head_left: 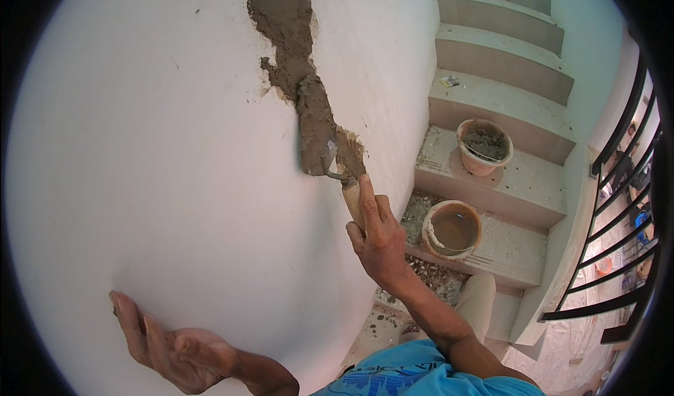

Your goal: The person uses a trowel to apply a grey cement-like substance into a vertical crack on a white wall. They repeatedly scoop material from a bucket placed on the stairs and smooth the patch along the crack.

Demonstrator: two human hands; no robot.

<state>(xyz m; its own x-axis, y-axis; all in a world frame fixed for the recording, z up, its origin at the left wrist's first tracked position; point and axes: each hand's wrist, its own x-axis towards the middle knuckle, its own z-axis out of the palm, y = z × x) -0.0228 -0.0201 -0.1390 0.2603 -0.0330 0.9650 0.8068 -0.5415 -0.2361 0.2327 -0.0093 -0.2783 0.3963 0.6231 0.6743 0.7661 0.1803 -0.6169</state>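
A trowel point(317, 140) with a wooden handle is gripped in my right hand point(379, 238), the forefinger stretched along the handle. Its blade is coated with grey-brown mortar and lies over a ragged strip of wet mortar point(284, 27) running down the white wall point(175, 206). Below the blade, a bit more mortar shows in the channel beside the handle. My left hand point(175, 350) is at the lower left near the wall, fingers apart and partly curled, with nothing in it. Whether it touches the wall I cannot tell.
To the right, stairs point(502, 90) climb away. One step holds a bucket of mortar point(484, 145); a lower one holds a bucket of murky water point(453, 229). Debris point(439, 276) litters the steps. A black railing point(618, 213) borders the far right, and a small packet point(449, 81) lies higher up.
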